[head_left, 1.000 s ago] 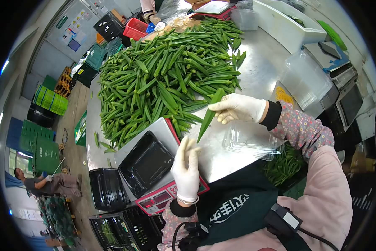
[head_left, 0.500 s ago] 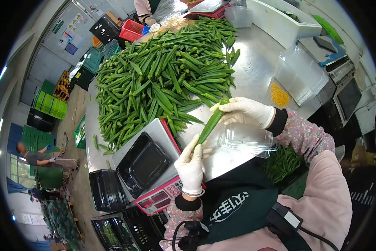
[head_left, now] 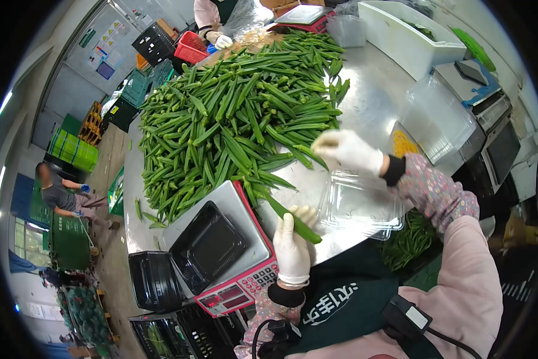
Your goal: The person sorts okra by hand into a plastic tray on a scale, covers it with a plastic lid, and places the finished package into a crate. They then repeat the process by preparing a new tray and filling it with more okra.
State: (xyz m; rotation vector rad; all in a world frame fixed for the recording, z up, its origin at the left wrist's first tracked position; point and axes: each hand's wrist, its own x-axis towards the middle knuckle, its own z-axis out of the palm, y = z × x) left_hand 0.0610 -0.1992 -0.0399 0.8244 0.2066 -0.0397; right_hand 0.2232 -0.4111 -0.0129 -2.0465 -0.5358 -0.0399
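Note:
A large heap of green okra [head_left: 221,113] covers much of the metal table. My left hand [head_left: 293,245], in a white glove, grips one okra pod [head_left: 294,220] between thumb and fingers, right of the scale. My right hand [head_left: 348,149], also gloved, is at the heap's right edge beside a pod; its fingers are bent and blurred, and whether they hold anything is unclear. A black tray [head_left: 206,246] rests on the red and silver scale [head_left: 245,221]. Clear plastic containers [head_left: 361,206] lie below my right hand.
Black trays [head_left: 155,276] stand left of the scale. Yellow rubber bands [head_left: 404,143], clear lids [head_left: 439,119] and a white bin [head_left: 409,39] are at the right. A co-worker's gloved hand [head_left: 223,42] is across the table. Another person [head_left: 65,194] stands far left.
My right hand has let go of the long pod and moved slightly up and right. My left hand has shifted right and down with the pod, which now tilts the other way.

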